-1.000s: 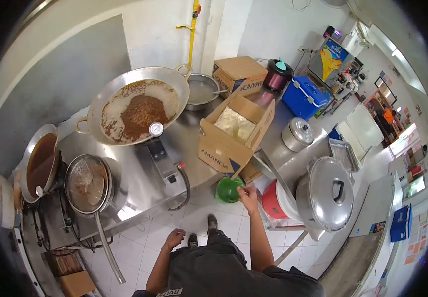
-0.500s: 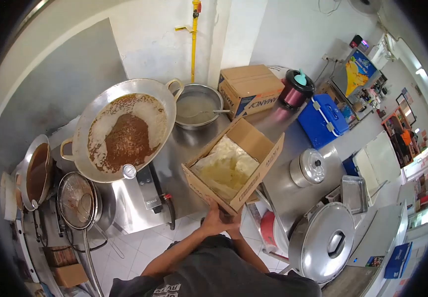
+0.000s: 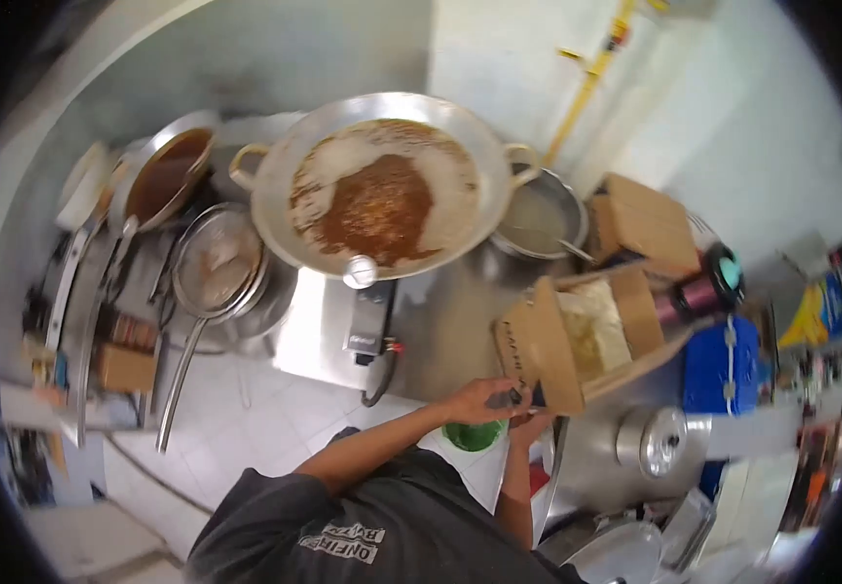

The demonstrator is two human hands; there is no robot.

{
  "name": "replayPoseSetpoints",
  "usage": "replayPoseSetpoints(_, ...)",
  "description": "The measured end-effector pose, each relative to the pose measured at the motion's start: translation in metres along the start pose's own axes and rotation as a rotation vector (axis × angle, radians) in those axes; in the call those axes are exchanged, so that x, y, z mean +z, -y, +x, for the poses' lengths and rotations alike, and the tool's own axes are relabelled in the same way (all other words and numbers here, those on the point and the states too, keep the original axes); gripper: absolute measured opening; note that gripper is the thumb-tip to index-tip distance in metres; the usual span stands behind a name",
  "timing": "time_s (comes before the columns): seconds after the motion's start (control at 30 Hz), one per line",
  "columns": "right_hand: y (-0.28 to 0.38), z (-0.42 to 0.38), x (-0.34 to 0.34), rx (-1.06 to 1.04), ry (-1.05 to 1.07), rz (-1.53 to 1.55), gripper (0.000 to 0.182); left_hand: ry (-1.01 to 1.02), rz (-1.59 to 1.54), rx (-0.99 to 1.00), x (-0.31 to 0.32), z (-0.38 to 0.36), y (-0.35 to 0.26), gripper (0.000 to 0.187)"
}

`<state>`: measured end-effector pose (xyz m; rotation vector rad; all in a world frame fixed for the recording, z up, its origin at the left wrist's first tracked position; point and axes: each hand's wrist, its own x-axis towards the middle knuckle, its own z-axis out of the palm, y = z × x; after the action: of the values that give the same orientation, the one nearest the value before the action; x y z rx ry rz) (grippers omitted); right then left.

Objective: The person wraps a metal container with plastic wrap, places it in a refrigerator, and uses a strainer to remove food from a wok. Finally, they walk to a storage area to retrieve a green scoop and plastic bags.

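Note:
An open cardboard box (image 3: 546, 358), lined with plastic and holding a pale yellow substance (image 3: 591, 334), is at the right of centre, above the steel counter's edge. My left hand (image 3: 487, 399) grips its lower near corner. Close beside it, my right hand (image 3: 528, 426) is on the box's underside, its fingers partly hidden. To the left, a wide two-handled pan (image 3: 275, 200) holds brown foaming liquid (image 3: 377, 209), with a round dial thermometer (image 3: 360, 272) at its near rim.
A metal bowl (image 3: 538, 243) with a spoon stands behind the box, near a closed carton (image 3: 650, 229). Further right are a blue cooler (image 3: 708, 368) and a lidded pot (image 3: 653, 441). Strainers (image 3: 217, 263) and another pan (image 3: 170, 175) are left. A green container (image 3: 473, 435) sits below.
The view has swung, so the pans appear further right. The box in my hands has moved right and turned, staying held, and the green container has come into sight.

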<state>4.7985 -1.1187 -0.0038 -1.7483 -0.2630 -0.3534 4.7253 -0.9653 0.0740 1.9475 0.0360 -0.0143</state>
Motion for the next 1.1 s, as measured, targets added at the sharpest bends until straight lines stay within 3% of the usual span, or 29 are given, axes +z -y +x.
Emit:
replayPoseSetpoints(0.07, -0.007, -0.004, 0.0, 0.024, 0.065, -0.142, 0.056, 0.04, -0.133, -0.225, -0.016, -0.041, 0.022, 0.063)
replayPoseSetpoints(0.13, -0.013, -0.02, 0.004, 0.041, 0.119, -0.293, 0.061, 0.013, 0.039, -0.337, -0.032, -0.093, 0.061, 0.058)
replayPoseSetpoints(0.2, -0.025, -0.046, 0.014, 0.463, 0.053, -0.202, 0.067, -0.122, 0.121, -0.51, -0.041, -0.158, 0.101, 0.06)
replayPoseSetpoints(0.27, -0.061, -0.082, 0.037, 0.448, 0.052, -0.148, 0.056, -0.176, 0.003, -0.736, -0.05, -0.226, 0.139, 0.062)
replayPoseSetpoints(0.33, -0.051, -0.109, 0.061, 0.548, 0.827, -0.275, 0.042, -0.297, -0.052, -0.824, -0.051, -0.293, 0.191, 0.062)
replayPoseSetpoints(0.4, 0.035, -0.138, 0.111, 0.844, 1.115, 0.106, 0.031, -0.444, -0.131, -1.019, -0.084, -0.33, 0.138, 0.06)
replayPoseSetpoints(0.43, 0.038, -0.165, 0.138, 0.777, 1.277, 0.188, 0.031, -0.443, -0.135, -1.017, -0.089, -0.349, 0.143, 0.06)
replayPoseSetpoints(0.53, 0.144, -0.228, 0.234, 0.783, 1.717, 0.242, 0.04, -0.639, -0.171, -1.119, -0.101, -0.41, 0.159, 0.06)
replayPoseSetpoints(0.63, 0.206, -0.274, 0.284, 0.907, 1.806, 0.201, 0.049, -0.726, -0.249, -1.01, -0.095, -0.456, 0.198, 0.055)
replayPoseSetpoints(0.7, 0.245, -0.287, 0.302, 1.667, 1.678, 0.523, 0.057, -0.771, -0.294, -1.015, -0.097, -0.486, 0.209, 0.054)
replayPoseSetpoints(0.73, 0.241, -0.294, 0.313, 1.652, 1.674, 0.519, 0.057, -0.818, -0.343, -1.033, -0.098, -0.5, 0.216, 0.053)
replayPoseSetpoints(0.8, 0.224, -0.309, 0.332, 1.966, 1.649, 1.11, 0.06, -0.853, -0.298, -1.178, -0.092, -0.536, 0.24, 0.049)
replayPoseSetpoints(0.83, 0.231, -0.304, 0.335, 1.807, 1.618, 0.954, 0.056, -0.904, -0.254, -1.192, -0.076, -0.562, 0.269, 0.045)
replayPoseSetpoints(0.87, 0.237, -0.296, 0.338, 1.805, 1.617, 0.939, 0.056, -0.956, -0.212, -1.207, -0.052, -0.591, 0.307, 0.042)
replayPoseSetpoints(0.93, 0.245, -0.269, 0.343, 1.746, 1.721, 0.928, 0.055, -0.93, -0.13, -1.053, -0.008, -0.646, 0.376, 0.034)
replayPoseSetpoints(0.97, 0.258, -0.253, 0.341, 1.622, 1.756, 0.797, 0.055, -0.927, -0.139, -1.047, -0.007, -0.651, 0.374, 0.034)
replayPoseSetpoints(1.0, 0.272, -0.237, 0.335, 1.616, 1.751, 0.791, 0.055, -0.807, -0.259, -1.193, -0.01, -0.658, 0.363, 0.03)
replayPoseSetpoints(1.03, 0.287, -0.221, 0.329, 1.463, 1.745, 0.719, 0.054, -0.676, -0.377, -1.331, -0.014, -0.663, 0.35, 0.027)
replayPoseSetpoints(1.07, 0.302, -0.209, 0.324, 1.314, 1.729, 0.647, 0.053, -0.668, -0.378, -1.321, -0.02, -0.66, 0.336, 0.027)
replayPoseSetpoints(1.1, 0.315, -0.199, 0.321, 1.307, 1.717, 0.643, 0.053, -0.763, -0.567, -1.448, -0.028, -0.651, 0.32, 0.025)
